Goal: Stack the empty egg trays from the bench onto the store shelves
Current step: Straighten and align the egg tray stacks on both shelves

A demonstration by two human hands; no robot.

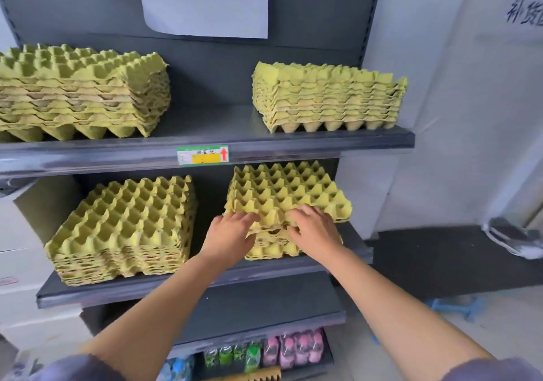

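Yellow-green pulp egg trays fill two grey shelves. On the middle shelf (205, 280) the right stack (288, 192) has its top trays lifted at the front. My left hand (229, 233) grips the front left edge of those top trays, fingers over the rim. My right hand (314, 227) grips the front edge beside it, fingers curled under. A few trays lie beneath, partly hidden by my hands. A taller stack (126, 227) stands on the same shelf to the left.
The upper shelf (323, 142) carries a left stack (79, 92) and a right stack (326, 98). A paper sign (205, 1) hangs on the back panel. A bare lower shelf (258, 307) sits below, with bottles (291, 348) under it. White wall at right.
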